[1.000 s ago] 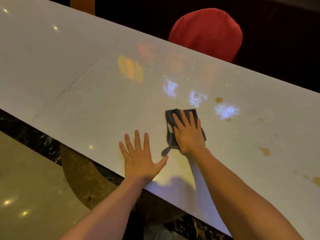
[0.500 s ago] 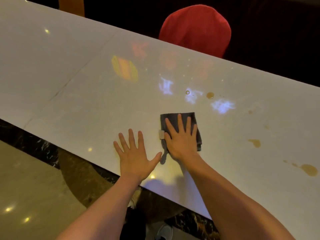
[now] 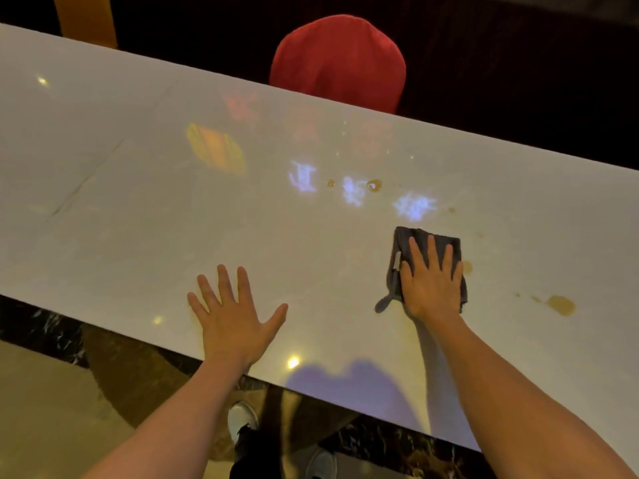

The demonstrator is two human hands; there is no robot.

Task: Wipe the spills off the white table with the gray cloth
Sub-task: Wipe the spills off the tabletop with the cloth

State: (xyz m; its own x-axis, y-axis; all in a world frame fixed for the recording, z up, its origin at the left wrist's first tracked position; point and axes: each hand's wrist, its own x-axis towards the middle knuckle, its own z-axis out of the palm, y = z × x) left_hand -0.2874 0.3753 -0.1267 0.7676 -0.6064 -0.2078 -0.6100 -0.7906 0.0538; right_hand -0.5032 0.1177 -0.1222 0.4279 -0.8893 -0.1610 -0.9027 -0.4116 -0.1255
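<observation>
A folded gray cloth (image 3: 403,242) lies on the glossy white table (image 3: 138,219), pressed flat under my right hand (image 3: 430,281), whose fingers are spread over it. My left hand (image 3: 231,314) rests palm down and fingers apart on the table near the front edge, holding nothing. Brown spills dot the table: a small spot (image 3: 466,267) touching the cloth's right edge, a larger puddle (image 3: 561,304) further right, and two drops (image 3: 374,184) beyond the cloth among light reflections.
A red covered chair (image 3: 337,62) stands behind the table's far edge. The table's near edge runs diagonally from left to lower right. Below it are a marble floor and my shoes (image 3: 242,418). A hairline seam (image 3: 83,184) crosses the table at left.
My right hand has slid the cloth to the right along the table, away from my left hand and up to the small brown spot. The left hand has stayed planted.
</observation>
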